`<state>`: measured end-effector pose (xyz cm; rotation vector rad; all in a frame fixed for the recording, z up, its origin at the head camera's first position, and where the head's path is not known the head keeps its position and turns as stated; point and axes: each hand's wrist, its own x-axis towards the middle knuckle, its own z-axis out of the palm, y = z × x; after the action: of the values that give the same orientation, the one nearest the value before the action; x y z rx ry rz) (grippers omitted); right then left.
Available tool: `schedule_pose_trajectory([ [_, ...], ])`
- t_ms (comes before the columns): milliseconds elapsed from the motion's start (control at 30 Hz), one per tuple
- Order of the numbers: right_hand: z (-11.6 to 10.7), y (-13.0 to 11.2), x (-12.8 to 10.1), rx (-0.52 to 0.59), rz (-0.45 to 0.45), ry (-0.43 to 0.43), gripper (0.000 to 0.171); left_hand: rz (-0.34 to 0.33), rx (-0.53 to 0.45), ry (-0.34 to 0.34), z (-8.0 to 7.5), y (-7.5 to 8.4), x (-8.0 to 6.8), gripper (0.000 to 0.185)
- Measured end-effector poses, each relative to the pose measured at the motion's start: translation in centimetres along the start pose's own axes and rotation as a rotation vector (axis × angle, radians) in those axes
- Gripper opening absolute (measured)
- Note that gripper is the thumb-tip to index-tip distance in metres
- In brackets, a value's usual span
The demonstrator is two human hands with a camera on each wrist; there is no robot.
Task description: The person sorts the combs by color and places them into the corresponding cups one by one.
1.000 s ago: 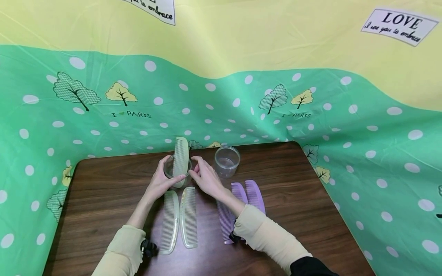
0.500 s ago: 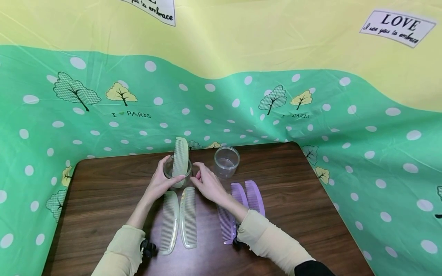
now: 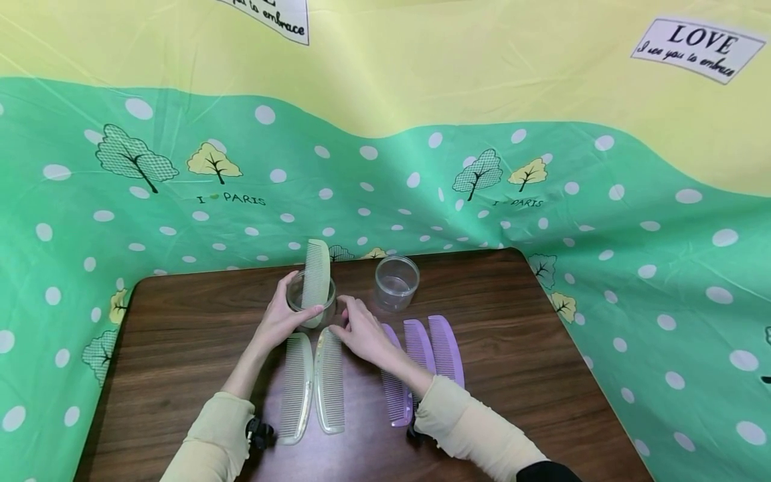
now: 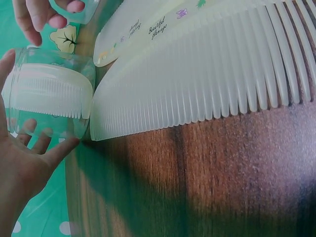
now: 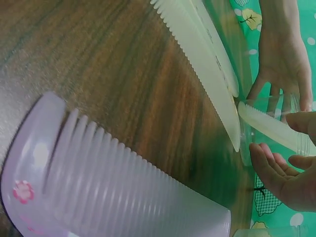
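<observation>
My left hand (image 3: 282,314) grips a clear round jar (image 3: 328,313), fingers and thumb around its side. A pale yellow-green comb (image 3: 316,271) stands in that jar, tilted slightly, its upper half above the rim. Just right of the jar, my right hand (image 3: 366,335) holds nothing, its fingers loosely bent. Its fingertips are close to the far end of a pale comb (image 3: 329,385) lying on the table. Another pale comb (image 3: 296,391) lies to the left of that one. In the right wrist view, the right hand (image 5: 289,185) is beside the jar (image 5: 252,131).
A second clear jar (image 3: 396,284) stands at the back, to the right. Several purple combs (image 3: 446,348) lie below it, partly covered by my right forearm. The brown wooden table (image 3: 530,375) meets a green and yellow patterned cloth (image 3: 385,167) at its back edge.
My right hand has come away from the jar's rim and moved slightly right and toward me. My left hand, the jar and the comb in it have stayed in place.
</observation>
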<state>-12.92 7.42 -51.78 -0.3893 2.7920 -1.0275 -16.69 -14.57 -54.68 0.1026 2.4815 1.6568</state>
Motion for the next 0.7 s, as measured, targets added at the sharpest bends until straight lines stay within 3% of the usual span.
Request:
schedule_pose_trajectory([
  [700,1.8,-0.3,-1.3,-0.138,0.071,-0.143,0.091,-0.018,0.005,-0.003,0.0,0.0,-0.1,0.108],
])
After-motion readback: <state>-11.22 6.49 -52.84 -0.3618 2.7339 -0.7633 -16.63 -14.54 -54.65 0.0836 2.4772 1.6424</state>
